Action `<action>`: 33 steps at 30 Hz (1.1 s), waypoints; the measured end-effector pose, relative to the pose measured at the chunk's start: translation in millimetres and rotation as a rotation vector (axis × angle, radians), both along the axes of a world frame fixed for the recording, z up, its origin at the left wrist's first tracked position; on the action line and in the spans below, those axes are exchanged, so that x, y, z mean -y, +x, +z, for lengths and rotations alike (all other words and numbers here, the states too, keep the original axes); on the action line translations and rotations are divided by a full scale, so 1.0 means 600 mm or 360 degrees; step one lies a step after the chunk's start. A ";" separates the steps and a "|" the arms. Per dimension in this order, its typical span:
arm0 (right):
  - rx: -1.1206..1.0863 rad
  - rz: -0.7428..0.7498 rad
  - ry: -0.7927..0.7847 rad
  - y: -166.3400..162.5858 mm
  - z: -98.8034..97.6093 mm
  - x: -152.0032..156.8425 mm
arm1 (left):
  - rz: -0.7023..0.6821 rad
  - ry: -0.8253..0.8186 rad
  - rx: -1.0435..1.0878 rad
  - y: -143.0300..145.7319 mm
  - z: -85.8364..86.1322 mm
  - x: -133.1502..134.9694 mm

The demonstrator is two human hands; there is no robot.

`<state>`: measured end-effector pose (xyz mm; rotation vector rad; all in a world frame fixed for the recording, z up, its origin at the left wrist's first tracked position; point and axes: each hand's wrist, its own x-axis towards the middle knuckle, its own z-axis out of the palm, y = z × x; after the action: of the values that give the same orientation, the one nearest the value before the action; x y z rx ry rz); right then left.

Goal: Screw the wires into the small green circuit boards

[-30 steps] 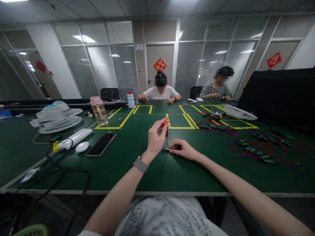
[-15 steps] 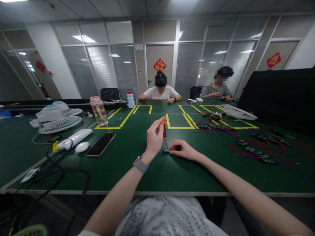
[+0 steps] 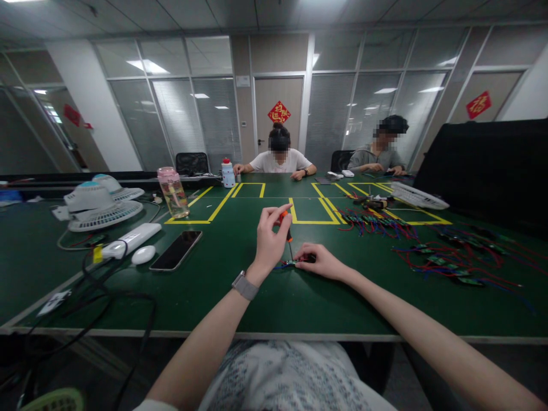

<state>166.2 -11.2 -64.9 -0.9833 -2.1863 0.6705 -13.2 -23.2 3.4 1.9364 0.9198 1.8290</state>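
Note:
My left hand [image 3: 273, 237] is closed around the orange and black handle of a screwdriver [image 3: 289, 233], which stands nearly upright. Its thin shaft points down to a small green circuit board [image 3: 291, 263] on the table. The tip meets the board, though the exact contact spot is too small to make out. From the right, my right hand [image 3: 319, 260] pinches the board's end between thumb and fingers and rests on the tabletop. Red and blue wires come off the board, partly hidden by my fingers.
Several wired circuit boards [image 3: 445, 260] lie to the right, with more wires and pliers behind. On the left are a phone [image 3: 176, 251], a white mouse [image 3: 143, 255], a power strip [image 3: 132, 240], black cables and a pink-lidded bottle [image 3: 173, 194]. Two people sit across the table [image 3: 334, 314].
The fingers of my left hand have shifted on the screwdriver handle, while my right hand stays put. The person opposite has moved one hand towards the dotted bottle.

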 end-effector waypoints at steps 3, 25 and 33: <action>-0.0001 -0.0001 0.0004 0.000 0.000 0.001 | -0.0148 -0.0031 0.0063 0.002 -0.005 -0.005; 0.0031 -0.0040 0.0086 -0.001 -0.004 0.002 | -0.0503 -0.0263 0.0231 0.010 -0.008 -0.004; 0.0045 -0.0070 0.0068 -0.003 -0.003 0.004 | -0.0061 -0.0036 0.0014 0.002 -0.001 0.001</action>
<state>164.5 -13.6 -66.6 -1.0214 -2.1881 0.5907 -12.2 -23.5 2.7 1.9177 0.8905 1.7964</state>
